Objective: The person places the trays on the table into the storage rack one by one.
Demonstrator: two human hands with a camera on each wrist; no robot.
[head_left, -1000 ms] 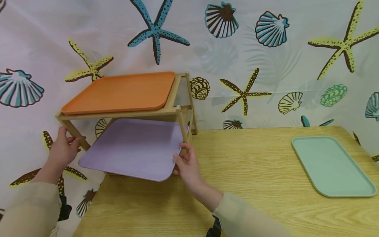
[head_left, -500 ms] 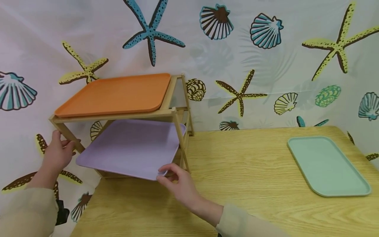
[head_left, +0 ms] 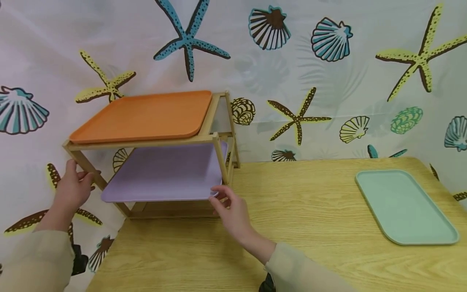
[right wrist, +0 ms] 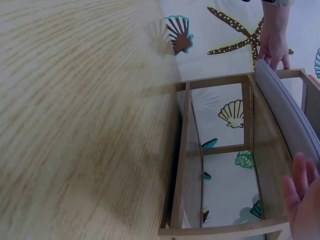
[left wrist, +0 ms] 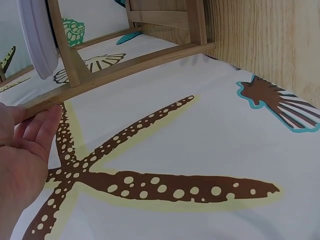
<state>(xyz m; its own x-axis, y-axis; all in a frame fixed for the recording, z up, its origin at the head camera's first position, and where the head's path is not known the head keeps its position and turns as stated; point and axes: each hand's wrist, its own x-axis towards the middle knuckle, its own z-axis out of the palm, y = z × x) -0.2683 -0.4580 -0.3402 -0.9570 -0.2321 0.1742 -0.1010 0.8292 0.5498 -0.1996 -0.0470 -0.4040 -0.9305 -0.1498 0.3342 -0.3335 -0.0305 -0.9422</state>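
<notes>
A lilac tray (head_left: 168,174) lies in the middle level of a wooden rack (head_left: 153,142), its front edge jutting out past the front posts. My right hand (head_left: 233,213) pinches the tray's front right corner between thumb and fingers. At the rack's left front post, my left hand (head_left: 73,187) grips the wood, as the left wrist view also shows with the fingers (left wrist: 42,127) against the post. An orange tray (head_left: 146,115) covers the rack's top. Seen from the right wrist, the lilac tray (right wrist: 287,110) stands above the lower shelf level.
On the right of the wooden table (head_left: 299,227) lies a mint green tray (head_left: 406,207). A white cloth (head_left: 284,77) printed with shells and starfish hangs behind the table and along its sides. The rack stands close to the cloth at the left.
The lilac tray has slid farther into the rack, and its tilted front edge has come level. My right hand shifted from its right side to the front corner. My left hand stayed at the post.
</notes>
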